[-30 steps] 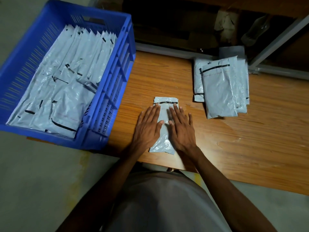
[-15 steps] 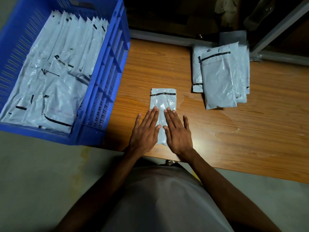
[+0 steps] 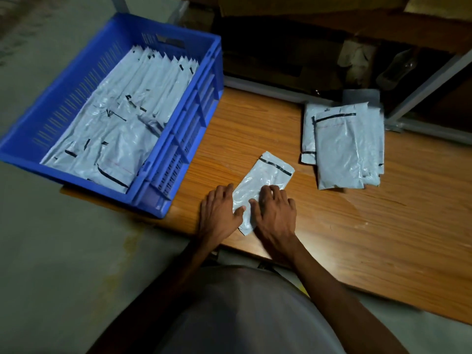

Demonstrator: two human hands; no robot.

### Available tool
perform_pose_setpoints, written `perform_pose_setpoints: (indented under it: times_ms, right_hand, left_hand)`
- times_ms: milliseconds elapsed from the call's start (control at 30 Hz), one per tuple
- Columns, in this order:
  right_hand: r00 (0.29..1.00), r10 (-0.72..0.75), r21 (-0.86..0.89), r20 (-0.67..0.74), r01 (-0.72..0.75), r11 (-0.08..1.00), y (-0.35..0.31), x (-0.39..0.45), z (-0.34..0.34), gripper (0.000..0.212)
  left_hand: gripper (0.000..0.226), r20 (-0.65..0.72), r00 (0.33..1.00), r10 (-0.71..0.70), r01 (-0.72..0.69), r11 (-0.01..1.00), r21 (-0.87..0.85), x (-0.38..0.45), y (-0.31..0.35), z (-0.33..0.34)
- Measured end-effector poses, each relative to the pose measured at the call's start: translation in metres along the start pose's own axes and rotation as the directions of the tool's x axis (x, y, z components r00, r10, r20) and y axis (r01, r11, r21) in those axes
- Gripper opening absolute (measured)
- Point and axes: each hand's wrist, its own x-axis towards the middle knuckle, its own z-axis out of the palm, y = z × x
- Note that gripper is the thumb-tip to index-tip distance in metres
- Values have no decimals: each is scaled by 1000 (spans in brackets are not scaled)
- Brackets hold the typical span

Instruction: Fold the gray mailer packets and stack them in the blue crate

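Lying on the wooden table (image 3: 357,238) near its front edge, a folded gray mailer packet (image 3: 265,180) is angled with its black-striped end pointing away and to the right. The left hand (image 3: 219,215) rests at the packet's left edge, fingers fairly straight and close together, thumb tip on the plastic. The right hand (image 3: 275,213) rests on the near half of the packet, fingers bent with the tips pressing down on it; neither hand visibly pinches it. The blue crate (image 3: 178,139) sits to the left, overhanging the table's left end, and holds many folded packets (image 3: 122,129) in overlapping rows. A pile of unfolded mailers (image 3: 342,149) lies flat toward the table's far right, well apart from the hands.
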Motion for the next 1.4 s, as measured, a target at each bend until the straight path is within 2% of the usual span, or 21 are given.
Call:
perform_pose_setpoints:
  times_ms: [100,167,233,333,400,567,667,767,967,1067,1167,1233,1400]
  right_hand:
    - [997,-82,81,14,80,994,4,13,-8,36]
    - [987,-150,69,54,146,987,10,22,-11,56]
    - [970,-227,75,86,221,972,14,35,-19,78]
    - [919,-380,97,107,371,924,15,63,-39,89]
    - [885,-452,85,110,444,892,10,85,-60,80]
    - [843,-531,-68,82,537,841,-16,137,-130,35]
    - [801,-598,-13,8,598,801,-42,160,-176,26]
    - [736,-674,11,-65,676,737,-75,175,-214,24]
    - [555,-812,69,-178,831,552,-154,198,-250,24]
    - [490,-856,122,-165,871,475,-200,216,-243,23]
    - [454,-872,147,-181,889,433,-234,230,-226,22]
    - [440,-883,165,-164,895,415,-259,234,-213,21]
    - [406,-913,213,-36,896,390,-309,240,-162,22]
  left_hand:
    - [74,111,986,-121,136,980,-145,11,3,-7]
    - [63,174,972,-157,192,958,-213,23,4,-13]
    - [41,229,964,-137,198,942,-270,34,4,-23]
    - [25,242,969,-54,131,940,-314,51,4,-49]
    - [26,232,973,-6,75,954,-290,61,3,-72]
    - [32,139,988,68,-33,970,-239,76,3,-145]
    - [32,38,992,121,-113,978,-174,67,4,-195]
    - [21,-61,986,154,-159,983,-89,54,-1,-240]
    - [15,-275,959,63,-48,997,62,39,-35,-302]
    - [17,-360,933,-19,51,995,81,29,-72,-320]
    - [22,-407,911,-74,131,985,113,20,-104,-323]
    - [24,-397,909,-128,183,977,105,14,-126,-322]
    - [41,-242,940,-240,290,936,198,13,-171,-310]
